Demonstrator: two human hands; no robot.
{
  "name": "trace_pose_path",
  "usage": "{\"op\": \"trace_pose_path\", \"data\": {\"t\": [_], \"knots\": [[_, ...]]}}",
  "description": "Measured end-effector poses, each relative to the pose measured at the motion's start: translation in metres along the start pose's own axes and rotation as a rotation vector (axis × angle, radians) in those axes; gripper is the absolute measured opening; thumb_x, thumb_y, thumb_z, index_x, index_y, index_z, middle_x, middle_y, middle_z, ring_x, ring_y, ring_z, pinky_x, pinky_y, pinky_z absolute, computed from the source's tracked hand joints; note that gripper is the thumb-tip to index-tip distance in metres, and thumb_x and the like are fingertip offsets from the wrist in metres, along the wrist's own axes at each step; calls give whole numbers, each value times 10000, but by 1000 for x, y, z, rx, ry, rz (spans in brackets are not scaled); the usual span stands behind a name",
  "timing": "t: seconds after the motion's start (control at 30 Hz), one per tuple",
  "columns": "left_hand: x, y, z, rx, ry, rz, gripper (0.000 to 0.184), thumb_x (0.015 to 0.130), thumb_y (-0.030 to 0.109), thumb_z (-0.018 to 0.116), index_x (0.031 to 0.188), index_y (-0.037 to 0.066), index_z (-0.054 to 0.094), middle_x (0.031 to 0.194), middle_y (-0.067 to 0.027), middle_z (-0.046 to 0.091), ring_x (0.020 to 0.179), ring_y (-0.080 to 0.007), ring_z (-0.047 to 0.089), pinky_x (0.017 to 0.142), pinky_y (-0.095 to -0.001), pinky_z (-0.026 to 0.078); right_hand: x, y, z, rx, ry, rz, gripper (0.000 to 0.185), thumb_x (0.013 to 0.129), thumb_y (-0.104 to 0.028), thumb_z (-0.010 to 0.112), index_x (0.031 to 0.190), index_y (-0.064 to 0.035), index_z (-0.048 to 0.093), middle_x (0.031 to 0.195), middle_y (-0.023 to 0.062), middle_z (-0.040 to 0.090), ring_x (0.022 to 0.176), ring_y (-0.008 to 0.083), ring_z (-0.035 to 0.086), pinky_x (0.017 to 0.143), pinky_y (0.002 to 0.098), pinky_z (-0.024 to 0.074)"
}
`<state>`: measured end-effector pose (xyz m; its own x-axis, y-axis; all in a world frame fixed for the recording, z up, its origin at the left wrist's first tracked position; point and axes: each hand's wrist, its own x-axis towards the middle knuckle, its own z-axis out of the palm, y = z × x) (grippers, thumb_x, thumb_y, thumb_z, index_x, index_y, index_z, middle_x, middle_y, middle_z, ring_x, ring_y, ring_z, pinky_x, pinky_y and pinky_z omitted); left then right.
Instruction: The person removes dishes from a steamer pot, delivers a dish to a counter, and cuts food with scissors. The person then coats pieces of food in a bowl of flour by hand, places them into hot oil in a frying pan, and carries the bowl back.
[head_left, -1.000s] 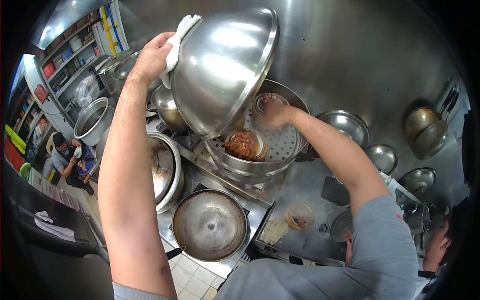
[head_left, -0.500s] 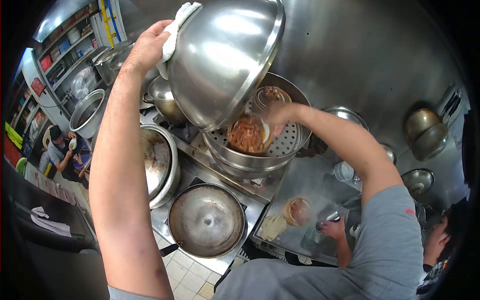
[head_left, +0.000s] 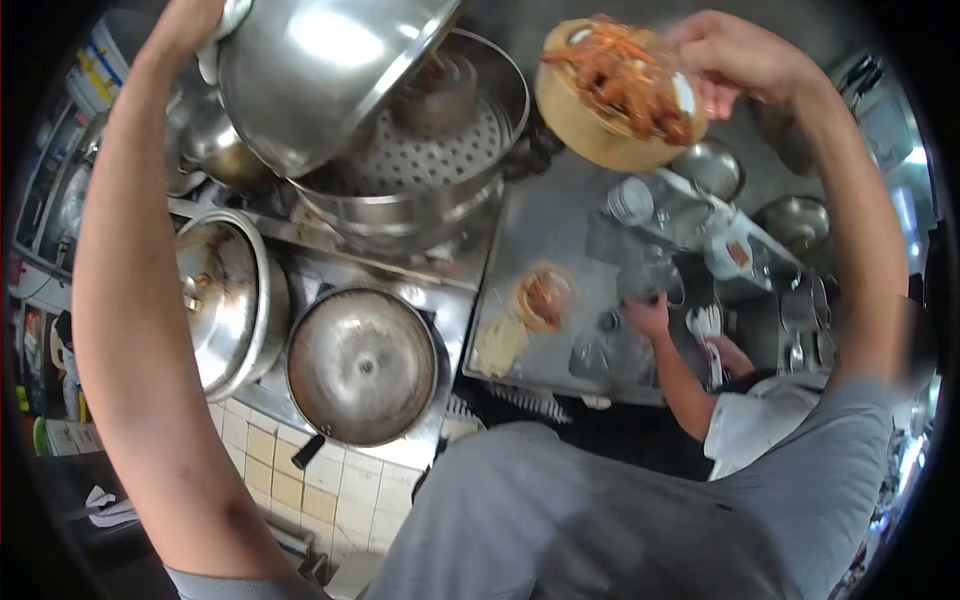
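At the top left, my left hand (head_left: 190, 28) is closed on a white cloth (head_left: 234, 18) at the edge of a big domed steel lid (head_left: 315, 75), which hangs tilted over the steamer pot (head_left: 400, 215). My right hand (head_left: 735, 62), at the upper right, grips the rim of a bamboo steamer basket (head_left: 590, 125). Glossy reddish-brown pieces that look like chicken feet (head_left: 630, 80) fill this basket, with a white dish rim showing. Another small basket (head_left: 438, 95), blurred by steam, sits on the pot's perforated plate (head_left: 440, 155), partly behind the lid.
A wok (head_left: 362, 365) and a lidded pot (head_left: 225, 310) stand on the stove. On the steel counter (head_left: 500, 250) are another filled basket (head_left: 543, 298), a crumpled cloth (head_left: 500, 345) and a glass jar (head_left: 630, 202). A co-worker's hand (head_left: 648, 316) holds a metal cup-like vessel there.
My right hand has lifted the bamboo basket out of the steamer pot and carried it right, above the counter. The lid stays raised in my left hand, and the view has swung right.
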<state>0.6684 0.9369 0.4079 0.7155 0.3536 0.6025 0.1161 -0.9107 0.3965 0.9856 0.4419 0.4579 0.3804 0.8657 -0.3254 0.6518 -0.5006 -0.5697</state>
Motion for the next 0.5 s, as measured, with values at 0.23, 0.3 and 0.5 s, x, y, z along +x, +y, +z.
{"op": "trace_pose_path", "data": {"t": [0.23,0.3,0.5], "knots": [[7,113,137,313,11,-11,383,922,240,621,1242,44,702,1225,-222,705,1153,-361,669,1012,-422,519,-48,150,146,253,112,302,256,964,-162,563,1067,24,705,749,87,705,558,143,690,504,270,583],[7,112,165,394,-76,112,364,906,237,613,1202,55,721,1201,-198,716,1156,-390,655,1011,-442,518,-35,196,197,376,121,324,246,968,-138,550,1069,24,705,741,85,694,560,148,689,505,270,577],[-7,159,173,421,-43,-126,343,928,234,587,1204,91,734,1232,-170,709,1174,-396,646,1039,-461,506,-12,272,321,513,225,347,314,969,-111,559,1207,47,689,736,111,701,559,179,696,507,309,582]]}}
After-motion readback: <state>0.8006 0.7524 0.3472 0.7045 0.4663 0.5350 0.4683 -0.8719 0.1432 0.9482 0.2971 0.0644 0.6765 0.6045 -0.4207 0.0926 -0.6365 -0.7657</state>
